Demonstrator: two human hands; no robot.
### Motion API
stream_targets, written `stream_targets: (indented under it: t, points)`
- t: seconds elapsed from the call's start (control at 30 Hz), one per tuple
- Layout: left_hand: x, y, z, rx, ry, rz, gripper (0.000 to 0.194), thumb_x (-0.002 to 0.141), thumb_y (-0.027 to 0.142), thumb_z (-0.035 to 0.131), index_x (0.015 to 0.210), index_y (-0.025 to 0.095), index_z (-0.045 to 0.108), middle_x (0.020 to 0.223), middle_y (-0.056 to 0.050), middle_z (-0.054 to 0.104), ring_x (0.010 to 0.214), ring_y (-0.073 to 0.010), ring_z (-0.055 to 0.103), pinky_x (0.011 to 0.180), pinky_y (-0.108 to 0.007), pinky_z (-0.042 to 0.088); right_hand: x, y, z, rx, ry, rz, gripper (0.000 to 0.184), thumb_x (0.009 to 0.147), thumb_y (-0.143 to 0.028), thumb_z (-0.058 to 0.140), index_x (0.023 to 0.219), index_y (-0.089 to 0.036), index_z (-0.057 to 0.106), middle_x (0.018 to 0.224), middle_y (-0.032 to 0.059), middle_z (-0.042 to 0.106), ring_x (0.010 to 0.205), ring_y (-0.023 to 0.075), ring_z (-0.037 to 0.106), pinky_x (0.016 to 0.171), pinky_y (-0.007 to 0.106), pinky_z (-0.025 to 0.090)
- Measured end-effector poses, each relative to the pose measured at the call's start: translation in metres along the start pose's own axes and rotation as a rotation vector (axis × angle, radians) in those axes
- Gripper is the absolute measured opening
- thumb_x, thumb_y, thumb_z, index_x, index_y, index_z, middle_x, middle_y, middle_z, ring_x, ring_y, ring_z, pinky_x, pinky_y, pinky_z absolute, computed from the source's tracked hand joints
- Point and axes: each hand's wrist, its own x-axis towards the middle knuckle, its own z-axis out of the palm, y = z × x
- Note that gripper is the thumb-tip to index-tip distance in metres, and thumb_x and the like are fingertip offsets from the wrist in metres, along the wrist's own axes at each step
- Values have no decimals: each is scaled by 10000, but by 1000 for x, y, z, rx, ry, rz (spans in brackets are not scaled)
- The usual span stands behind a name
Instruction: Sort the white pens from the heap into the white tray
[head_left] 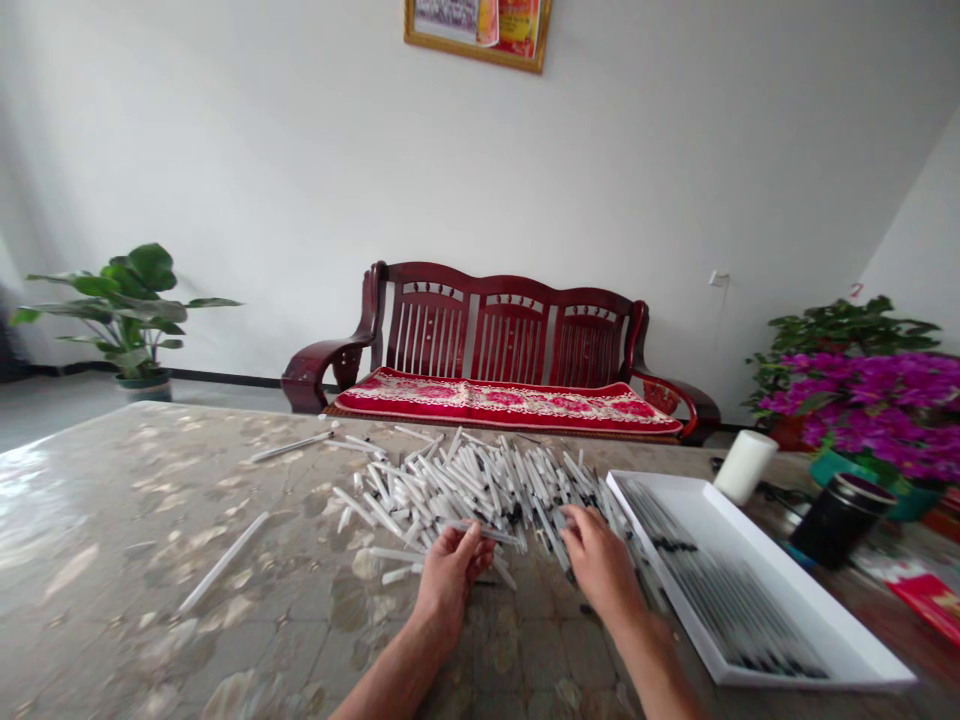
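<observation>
My left hand (448, 575) is closed, with thumb and fingers pinching a clear pen (484, 531) that lies roughly level over the near edge of the heap. A large loose heap of white and clear pens and pen tubes (457, 475) covers the middle of the table, some with dark ends. My right hand (604, 565) reaches into the heap's right side, its fingers curled together among the dark-ended pens; what they grip is hidden. To its right lies a shallow white box (817, 590) holding rows of clear pens with black ends (735, 600).
The patterned table (300, 640) also bears a stray white tube (223, 562) at left, a white cylinder (745, 467), a black cup (841, 520) and purple flowers (877, 410) at right. A red wooden bench (510, 335) stands behind. A potted plant (139, 310) is far left.
</observation>
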Motion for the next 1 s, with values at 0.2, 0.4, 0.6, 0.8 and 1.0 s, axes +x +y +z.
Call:
stream_targets:
  t: [0.2,0.4,0.6,0.8,1.0]
  points:
    - [1,2,-1,-14,23,29,506,409,454,953,701,165,658,624,26,675,607,-127,660,586,-222,522,-12,-37,17,251,-29,-215,359,861,-63,486,1108,-234,683,1044,66,696,988,202,689,851,301,536]
    - [2,-1,-1,7,-3,35,515,405,469,949,706,164,662,628,21,686,603,-127,657,595,-227,527,-14,-36,22,262,-18,-207,430,819,-26,517,1163,-238,663,1020,59,711,958,207,699,842,316,558]
    - [2,-1,-2,16,-9,54,517,399,461,951,711,159,670,634,12,707,591,-125,659,581,-225,528,-15,-38,22,261,22,-287,394,837,-13,531,1140,-229,660,1011,59,711,970,203,694,864,312,563]
    - [2,-1,-2,35,0,61,532,380,471,950,711,161,671,616,21,706,573,-121,658,572,-228,533,-16,-34,26,225,102,-399,387,872,-18,500,1161,-235,639,1000,57,717,941,208,697,838,329,582]
    - [2,-2,-2,94,-25,47,553,387,503,938,733,162,674,635,-1,724,598,-150,685,551,-237,534,-16,-33,28,243,155,-437,385,854,-18,525,1143,-234,660,987,59,736,918,215,708,819,326,591]
